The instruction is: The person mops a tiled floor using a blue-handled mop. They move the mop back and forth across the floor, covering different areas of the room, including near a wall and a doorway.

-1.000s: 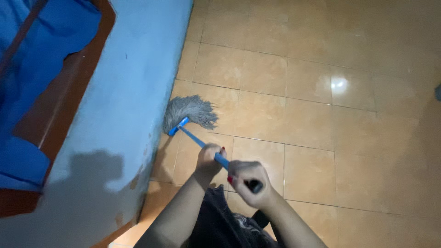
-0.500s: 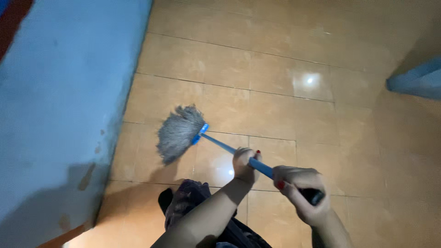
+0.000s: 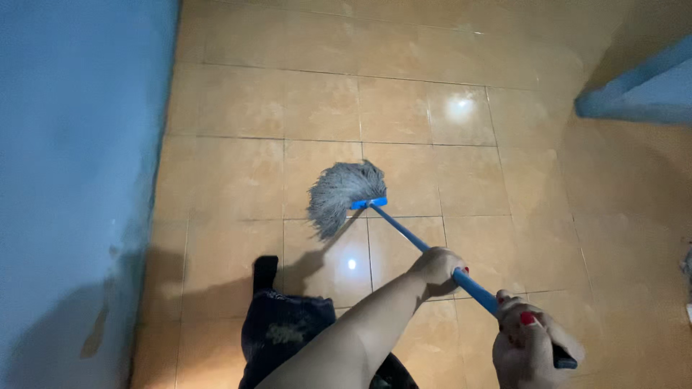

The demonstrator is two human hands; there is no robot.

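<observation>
Floor: glossy tan tiles run between a blue wall on the left and a second blue wall base at upper right; lamp glare shows on two tiles.
Mop: a grey string mop head lies on the tiles near the middle of the floor, fixed by a blue clamp to a blue handle that slants down toward the person.
Left hand: the left hand is wrapped round the handle at mid-length, fingers closed.
Right hand: the right hand is fisted round the dark top end of the handle.
Clothing: a dark skirt and one dark shoe stand just behind the mop head.
Risk, slipping: the tiles look shiny and may be wet; a step onto them could slide.
Risk, collision: a wide sweep might knock the mop head into either wall.
Risk, tripping: strands near the shoe could catch underfoot.
</observation>
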